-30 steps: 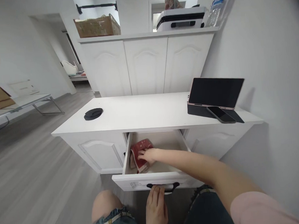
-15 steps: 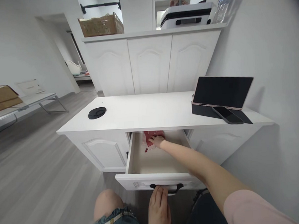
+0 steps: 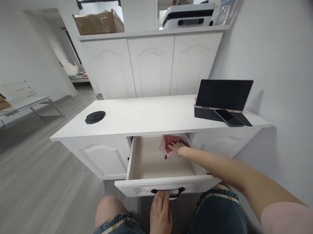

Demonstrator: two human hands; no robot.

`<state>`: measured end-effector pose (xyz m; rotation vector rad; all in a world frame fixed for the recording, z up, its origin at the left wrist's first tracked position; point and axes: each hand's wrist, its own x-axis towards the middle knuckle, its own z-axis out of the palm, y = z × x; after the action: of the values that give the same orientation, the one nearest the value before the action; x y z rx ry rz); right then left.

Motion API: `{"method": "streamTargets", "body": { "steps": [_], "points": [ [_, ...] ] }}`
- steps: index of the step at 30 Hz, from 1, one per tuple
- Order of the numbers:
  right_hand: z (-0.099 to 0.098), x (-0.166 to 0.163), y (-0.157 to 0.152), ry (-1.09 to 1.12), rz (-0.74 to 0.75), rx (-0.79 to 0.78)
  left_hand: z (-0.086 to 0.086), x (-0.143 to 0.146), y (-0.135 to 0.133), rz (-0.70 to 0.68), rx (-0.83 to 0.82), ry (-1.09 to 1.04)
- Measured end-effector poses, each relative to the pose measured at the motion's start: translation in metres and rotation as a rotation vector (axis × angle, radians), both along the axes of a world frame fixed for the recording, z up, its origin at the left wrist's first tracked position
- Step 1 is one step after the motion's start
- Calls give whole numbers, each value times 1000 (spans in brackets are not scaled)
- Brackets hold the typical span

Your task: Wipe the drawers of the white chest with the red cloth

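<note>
The drawer (image 3: 151, 165) of a low white cabinet (image 3: 146, 116) stands pulled out. A red cloth (image 3: 167, 144) lies crumpled in its back right corner, partly under the cabinet top.

The right hand (image 3: 177, 147) rests palm down on the cloth, fingers stretched over it. Whether they pinch the fabric cannot be told at this size.

The left hand (image 3: 160, 217) sits below the drawer front between the 2 knees. Its fingers are straight and close together, tips touching the black handle (image 3: 177, 191) and not wrapped round it.

On the cabinet top lie a black disc (image 3: 95, 117) at the left and, well apart at the right, a propped tablet (image 3: 224, 95) with a phone (image 3: 228, 118) just in front of it. Behind stands a taller cabinet (image 3: 152, 66) with 3 doors, bearing a box (image 3: 97, 23), a printer (image 3: 189, 16) and a bottle (image 3: 225, 5).
</note>
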<state>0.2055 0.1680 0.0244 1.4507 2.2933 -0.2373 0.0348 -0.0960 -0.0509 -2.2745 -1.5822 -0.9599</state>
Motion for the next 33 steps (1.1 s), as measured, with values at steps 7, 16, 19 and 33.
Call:
{"method": "streamTargets", "body": {
  "steps": [7, 16, 19, 33],
  "points": [
    [5, 1, -38, -39, 108, -18, 4, 0, 0, -2, 5, 0],
    [-9, -4, -33, -111, 108, 46, 5, -2, -2, -9, -27, 13],
    [-6, -3, -29, -96, 65, 30, 4, -2, -4, -12, -46, 16],
    [23, -15, -67, -48, 188, -556, -3, -2, -2, -4, -68, 19]
  ]
}}
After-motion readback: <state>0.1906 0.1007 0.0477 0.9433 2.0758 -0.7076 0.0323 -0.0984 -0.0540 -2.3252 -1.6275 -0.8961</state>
